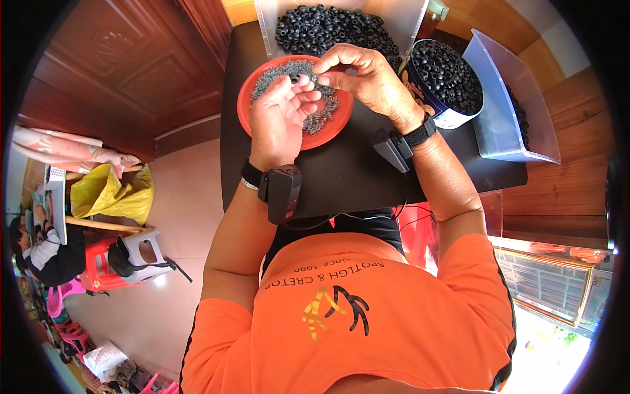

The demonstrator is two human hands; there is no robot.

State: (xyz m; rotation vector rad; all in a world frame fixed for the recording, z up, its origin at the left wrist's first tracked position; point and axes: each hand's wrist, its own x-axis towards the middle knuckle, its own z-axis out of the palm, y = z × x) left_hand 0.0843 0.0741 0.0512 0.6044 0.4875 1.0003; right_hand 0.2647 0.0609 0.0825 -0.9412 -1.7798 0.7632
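My left hand (281, 118), palm up, pinches a small black round part (295, 79) between thumb and fingertips, its other fingers loosely curled. Close beside it my right hand (367, 79) is closed in a pinch on a small metal piece that looks like a screw; the fingers partly hide it. Both hands are above a round orange-red tray (245, 108), where many small silvery screws (321, 121) lie spread. Dark bands with boxy devices are strapped round both wrists.
Behind the tray, a clear bin (266, 29) holds many black round parts. To the right stand a tub (453, 120) full of similar parts and a translucent bin (489, 121). All rest on a dark table (335, 187). Another person (49, 256) sits far left near a yellow bag (115, 194).
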